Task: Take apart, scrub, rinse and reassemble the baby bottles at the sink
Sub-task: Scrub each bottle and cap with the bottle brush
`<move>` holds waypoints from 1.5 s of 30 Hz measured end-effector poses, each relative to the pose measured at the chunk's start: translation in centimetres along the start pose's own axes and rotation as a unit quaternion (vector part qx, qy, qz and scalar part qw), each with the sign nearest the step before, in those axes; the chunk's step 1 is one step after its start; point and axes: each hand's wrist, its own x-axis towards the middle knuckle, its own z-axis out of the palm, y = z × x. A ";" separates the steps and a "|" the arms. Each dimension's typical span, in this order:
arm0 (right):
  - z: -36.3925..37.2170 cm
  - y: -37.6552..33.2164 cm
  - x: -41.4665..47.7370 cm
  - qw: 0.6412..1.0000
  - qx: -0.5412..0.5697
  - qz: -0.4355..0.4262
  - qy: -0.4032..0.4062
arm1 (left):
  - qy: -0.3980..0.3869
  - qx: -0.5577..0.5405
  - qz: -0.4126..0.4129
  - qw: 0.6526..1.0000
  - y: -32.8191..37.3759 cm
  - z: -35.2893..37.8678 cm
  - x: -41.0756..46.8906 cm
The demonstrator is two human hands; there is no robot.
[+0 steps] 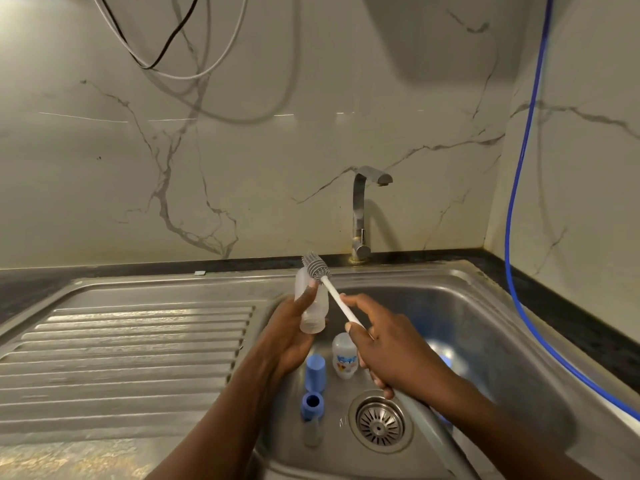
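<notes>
Marble backsplash fills the top half, with black and white cables looping down it top left. Below it is a steel sink: ribbed drainboard on the left, basin on the right. A blue hose runs down the right wall and along the counter past the basin. The faucet stands at the back rim with its spout turned right, no water visible. Both forearms reach in over the basin. The left hand has its fingers wrapped round a clear bottle, which is off the sink floor, roughly upright and tilted slightly. The right hand pinches the white handle of a bottle brush between thumb and fingers, other fingers curled under. The grey bristle head sits at the bottle's upper end, outside it — contact with the bottle can't be confirmed. On the basin floor are the drain strainer and a second bottle with a printed label, lying under the right hand. A blue cap is just left of it, and a blue collar ring is below the cap — a greyish part next to the ring is too blurred to identify.
</notes>
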 end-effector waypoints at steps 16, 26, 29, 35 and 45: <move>0.3 -0.2 -1.4 0.996 -0.090 -0.026 0.006 | -0.014 -0.130 0.004 0.991 0.7 -0.8 0.3; -2.3 1.9 -1.2 0.999 0.016 0.046 0.022 | 0.016 0.344 0.113 0.932 -0.8 -1.1 0.3; -1.8 1.5 -1.8 1.000 -0.002 0.013 0.019 | 0.070 0.380 0.144 0.911 -0.8 -2.0 0.6; -0.3 0.0 -2.0 0.998 -0.060 -0.023 0.012 | 0.103 0.501 0.185 0.839 -0.8 -2.2 0.5; -1.0 -0.1 -2.7 1.000 0.011 -0.004 -0.005 | 0.121 0.550 0.255 0.786 -0.2 -2.4 0.1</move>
